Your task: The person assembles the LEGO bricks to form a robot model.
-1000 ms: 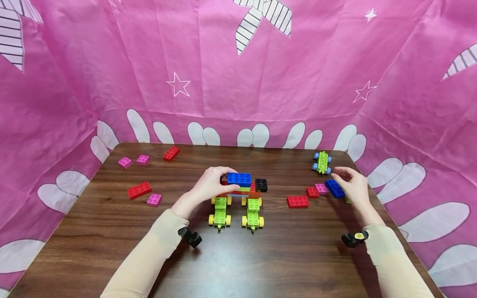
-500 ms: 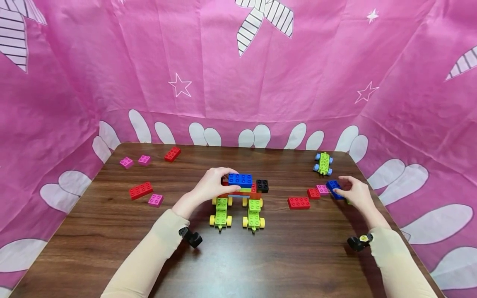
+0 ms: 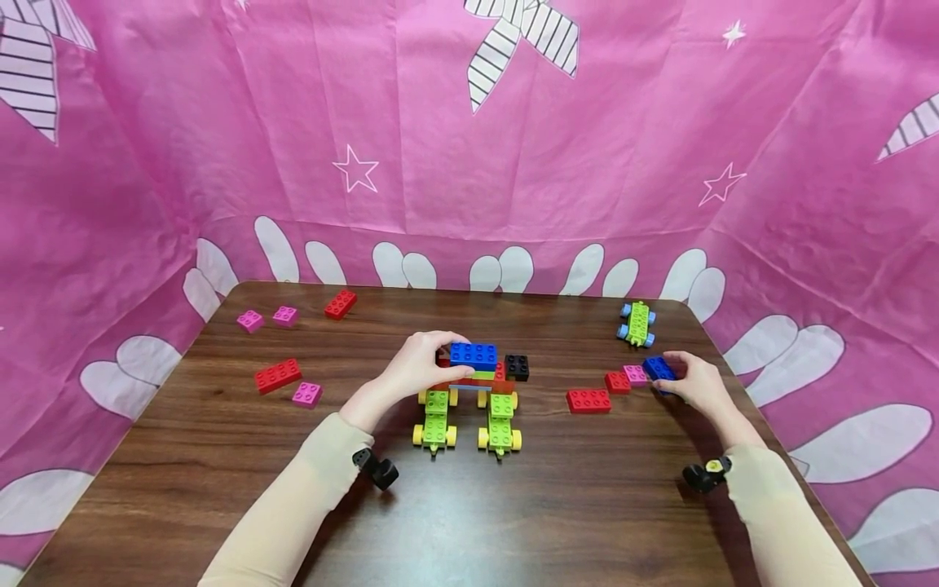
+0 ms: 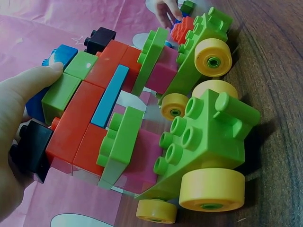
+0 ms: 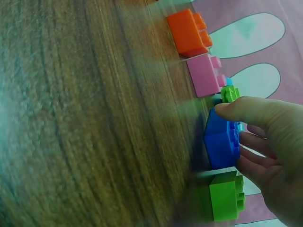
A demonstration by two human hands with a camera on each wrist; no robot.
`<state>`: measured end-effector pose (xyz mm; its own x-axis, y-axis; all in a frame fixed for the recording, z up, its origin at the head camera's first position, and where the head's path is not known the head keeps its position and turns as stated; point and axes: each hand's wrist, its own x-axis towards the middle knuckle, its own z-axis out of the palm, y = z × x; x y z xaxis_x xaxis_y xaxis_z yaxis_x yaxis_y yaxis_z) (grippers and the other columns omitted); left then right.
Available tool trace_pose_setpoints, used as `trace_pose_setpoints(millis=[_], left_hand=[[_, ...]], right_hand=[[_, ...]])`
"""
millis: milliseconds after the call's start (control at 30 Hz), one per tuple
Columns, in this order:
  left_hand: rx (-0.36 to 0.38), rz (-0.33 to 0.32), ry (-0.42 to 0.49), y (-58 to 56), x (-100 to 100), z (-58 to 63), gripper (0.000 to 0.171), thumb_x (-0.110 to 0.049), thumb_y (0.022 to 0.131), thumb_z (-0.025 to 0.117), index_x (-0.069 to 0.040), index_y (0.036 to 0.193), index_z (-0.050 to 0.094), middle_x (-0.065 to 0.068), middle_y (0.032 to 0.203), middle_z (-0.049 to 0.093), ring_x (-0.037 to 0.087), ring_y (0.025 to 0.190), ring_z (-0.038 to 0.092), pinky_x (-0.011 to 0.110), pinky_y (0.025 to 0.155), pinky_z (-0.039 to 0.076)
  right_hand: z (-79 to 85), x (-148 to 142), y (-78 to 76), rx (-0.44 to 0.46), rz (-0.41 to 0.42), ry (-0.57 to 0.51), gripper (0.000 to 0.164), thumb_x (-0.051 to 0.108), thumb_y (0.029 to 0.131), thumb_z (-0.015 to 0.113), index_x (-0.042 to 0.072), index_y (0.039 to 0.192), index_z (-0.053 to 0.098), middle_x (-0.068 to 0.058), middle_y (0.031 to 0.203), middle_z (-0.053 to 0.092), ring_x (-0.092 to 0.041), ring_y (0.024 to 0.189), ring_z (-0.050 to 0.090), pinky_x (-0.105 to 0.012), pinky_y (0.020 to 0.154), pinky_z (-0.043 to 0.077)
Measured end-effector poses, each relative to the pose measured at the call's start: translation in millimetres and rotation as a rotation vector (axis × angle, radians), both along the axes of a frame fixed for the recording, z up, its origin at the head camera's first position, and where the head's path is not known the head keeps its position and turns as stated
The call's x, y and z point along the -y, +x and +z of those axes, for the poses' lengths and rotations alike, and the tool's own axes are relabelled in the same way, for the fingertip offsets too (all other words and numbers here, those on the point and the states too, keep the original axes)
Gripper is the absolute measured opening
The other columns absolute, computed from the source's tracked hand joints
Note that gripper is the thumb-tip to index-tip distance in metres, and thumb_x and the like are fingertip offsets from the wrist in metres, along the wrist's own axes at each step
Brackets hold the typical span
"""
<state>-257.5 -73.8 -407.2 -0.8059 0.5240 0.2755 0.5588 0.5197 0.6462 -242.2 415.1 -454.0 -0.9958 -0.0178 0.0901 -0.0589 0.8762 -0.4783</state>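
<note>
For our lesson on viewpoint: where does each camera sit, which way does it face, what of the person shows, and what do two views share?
Head: on the head, facing forward and down over the table; left hand, right hand and sleeves show.
Left wrist: on that wrist, facing the wheeled build; left hand close, right hand beyond.
Right wrist: on that wrist, facing the blue brick; only the right hand shows.
Shared: head and left wrist both show the wheeled build.
</note>
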Motion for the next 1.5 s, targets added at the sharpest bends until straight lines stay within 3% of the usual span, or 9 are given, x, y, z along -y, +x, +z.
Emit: trace_pose_setpoints(millis=[467, 700, 900, 1100, 1167, 1233, 1333, 1433, 1500], left_hand=[[0.010, 0.011, 0.006, 0.6, -0.7, -1.1, 0.041, -0.032, 0.082, 0.077, -0.012, 0.116, 0.067, -0.001, 0.094, 0.069, 0.013, 0.078, 0.058, 0.025, 0.067, 0.049], [-0.004, 0.011, 0.008, 0.6, 0.1, -2.2, 0.042, -0.033, 0.082, 0.077, -0.013, 0.117, 0.067, -0.001, 0.095, 0.069, 0.013, 0.080, 0.058, 0.026, 0.070, 0.050], [-0.003, 0.012, 0.006, 0.3, 0.2, -2.8, 0.042, -0.033, 0.082, 0.077, -0.012, 0.117, 0.067, 0.000, 0.095, 0.069, 0.013, 0.079, 0.057, 0.026, 0.068, 0.049], [0.007, 0.004, 0.009, 0.6, -0.1, -1.7, 0.042, -0.033, 0.082, 0.076, -0.012, 0.118, 0.067, -0.001, 0.094, 0.069, 0.012, 0.078, 0.056, 0.025, 0.066, 0.048], [0.011, 0.004, 0.012, 0.8, -0.3, -1.4, 0.042, -0.033, 0.082, 0.076, -0.012, 0.118, 0.067, -0.001, 0.094, 0.069, 0.012, 0.078, 0.056, 0.024, 0.065, 0.048], [0.014, 0.004, 0.011, 1.1, -0.4, -0.6, 0.042, -0.033, 0.082, 0.076, -0.012, 0.118, 0.067, -0.001, 0.094, 0.069, 0.012, 0.078, 0.056, 0.025, 0.065, 0.048], [0.019, 0.003, 0.009, 1.8, -0.2, 0.9, 0.042, -0.033, 0.082, 0.076, -0.012, 0.118, 0.067, 0.000, 0.094, 0.069, 0.013, 0.078, 0.056, 0.025, 0.065, 0.048], [0.019, -0.001, 0.009, 2.1, 0.1, 2.0, 0.043, -0.032, 0.082, 0.076, -0.012, 0.118, 0.067, 0.000, 0.094, 0.069, 0.013, 0.078, 0.056, 0.025, 0.066, 0.048], [0.021, -0.002, 0.011, 2.1, 0.4, 2.7, 0.043, -0.032, 0.082, 0.076, -0.012, 0.118, 0.067, 0.000, 0.093, 0.069, 0.013, 0.077, 0.056, 0.025, 0.066, 0.048]], right_hand=[[-4.2, -3.2, -6.6, 0.014, -0.001, -0.012, 0.064, 0.017, 0.078, 0.078, -0.014, 0.126, 0.050, -0.037, 0.116, 0.059, -0.048, 0.105, 0.060, -0.034, 0.074, 0.051], [-4.0, -3.9, -8.3, 0.028, 0.006, 0.023, 0.064, 0.021, 0.079, 0.079, -0.012, 0.126, 0.051, -0.037, 0.116, 0.059, -0.047, 0.102, 0.061, -0.049, 0.080, 0.050], [-2.6, -4.9, -9.9, 0.021, 0.012, 0.040, 0.060, 0.019, 0.079, 0.078, -0.012, 0.124, 0.053, -0.036, 0.113, 0.060, -0.042, 0.094, 0.062, -0.041, 0.069, 0.051], [5.1, -3.8, -6.0, -0.052, -0.003, 0.003, 0.054, 0.014, 0.080, 0.076, -0.011, 0.122, 0.055, -0.036, 0.112, 0.061, -0.049, 0.101, 0.061, -0.056, 0.085, 0.047], [8.5, -3.0, -4.6, -0.080, -0.012, -0.007, 0.053, 0.013, 0.080, 0.076, -0.011, 0.122, 0.056, -0.036, 0.112, 0.061, -0.049, 0.101, 0.061, -0.050, 0.083, 0.048], [12.9, -1.2, -3.7, -0.103, -0.020, -0.036, 0.052, 0.012, 0.081, 0.076, -0.010, 0.123, 0.056, -0.035, 0.114, 0.061, -0.049, 0.102, 0.060, -0.036, 0.080, 0.049], [20.4, 3.3, -3.3, -0.137, -0.031, -0.067, 0.052, 0.014, 0.083, 0.075, -0.008, 0.125, 0.056, -0.033, 0.118, 0.060, -0.047, 0.104, 0.060, -0.016, 0.075, 0.040], [27.5, 10.5, -4.0, -0.166, -0.022, -0.096, 0.052, 0.016, 0.084, 0.075, -0.006, 0.127, 0.056, -0.031, 0.120, 0.060, -0.042, 0.103, 0.060, -0.008, 0.072, 0.035], [31.7, 16.6, -5.6, -0.189, -0.008, -0.104, 0.051, 0.017, 0.083, 0.075, -0.004, 0.127, 0.057, -0.030, 0.120, 0.061, -0.028, 0.099, 0.063, -0.006, 0.072, 0.036]])
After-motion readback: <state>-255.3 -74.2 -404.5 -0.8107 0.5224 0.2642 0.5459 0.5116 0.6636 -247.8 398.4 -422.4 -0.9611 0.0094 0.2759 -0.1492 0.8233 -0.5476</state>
